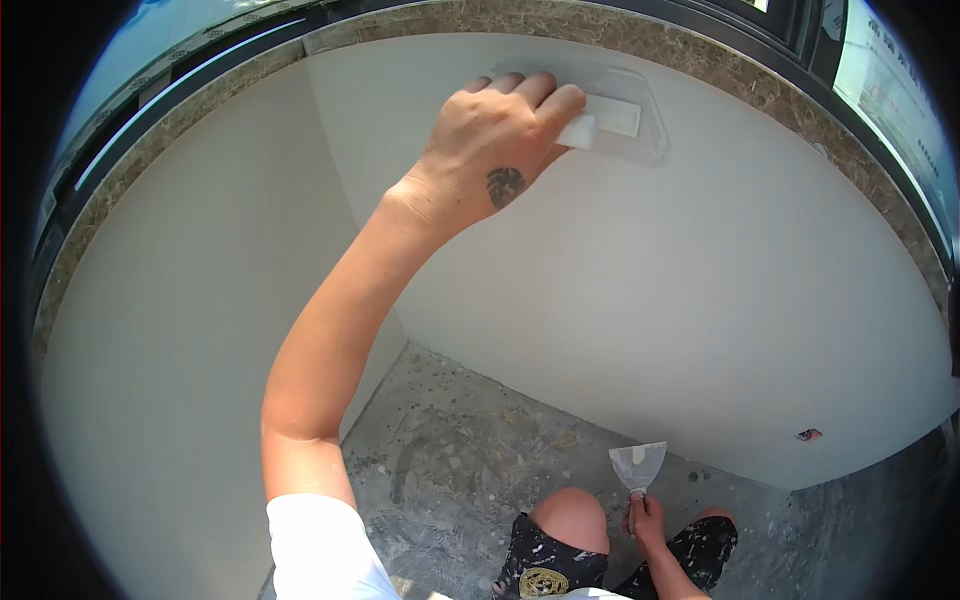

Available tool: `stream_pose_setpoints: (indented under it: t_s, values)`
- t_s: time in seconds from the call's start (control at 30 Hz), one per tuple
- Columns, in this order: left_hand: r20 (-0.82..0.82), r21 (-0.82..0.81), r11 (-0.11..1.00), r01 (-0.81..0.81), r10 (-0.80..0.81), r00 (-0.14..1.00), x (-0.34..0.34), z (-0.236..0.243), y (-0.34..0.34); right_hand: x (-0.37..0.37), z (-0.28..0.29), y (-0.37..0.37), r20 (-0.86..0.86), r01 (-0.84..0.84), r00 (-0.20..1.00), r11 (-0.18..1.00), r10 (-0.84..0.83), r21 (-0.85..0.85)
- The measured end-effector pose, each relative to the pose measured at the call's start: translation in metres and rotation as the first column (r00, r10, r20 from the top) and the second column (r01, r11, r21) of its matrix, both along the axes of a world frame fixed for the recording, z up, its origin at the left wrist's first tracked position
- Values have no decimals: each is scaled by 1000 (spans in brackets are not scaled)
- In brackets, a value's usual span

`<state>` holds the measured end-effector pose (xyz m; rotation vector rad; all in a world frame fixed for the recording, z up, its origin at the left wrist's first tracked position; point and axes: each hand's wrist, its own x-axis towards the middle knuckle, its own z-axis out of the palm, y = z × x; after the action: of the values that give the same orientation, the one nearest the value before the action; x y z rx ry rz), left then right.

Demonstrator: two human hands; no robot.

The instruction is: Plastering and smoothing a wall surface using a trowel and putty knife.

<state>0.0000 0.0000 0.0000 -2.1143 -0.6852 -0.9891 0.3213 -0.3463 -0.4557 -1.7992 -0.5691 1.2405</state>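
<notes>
My left hand reaches up and out, its fingers wrapped round the white handle of a clear plastic trowel. The trowel's see-through plate lies against the upper part of the pale wall, just below the stone ledge. Low down by my knees, my right hand is closed on the handle of a putty knife. Its wide blade points away from me, above the floor, with a whitish patch on it. The palm side of my left hand is hidden.
A brown marbled ledge curves along the wall top, under dark window frames. Another pale wall meets this one at a corner on the left. A small hole shows low on the right. Below is a grey, spotted concrete floor.
</notes>
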Motion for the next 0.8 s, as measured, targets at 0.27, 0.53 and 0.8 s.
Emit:
stream_pose_setpoints:
  t_s: [0.27,0.53,0.8]
  values:
    - [-47,21,998,60,-59,997,-20,-11,2,49,73,35,305,-502,817,864,489,-41]
    - [-157,35,994,106,-99,983,86,32,-45,61,106,41,415,-647,663,756,623,-101]
    - [-267,-48,983,176,-183,946,187,1,-100,77,107,40,497,-776,493,619,714,-119]
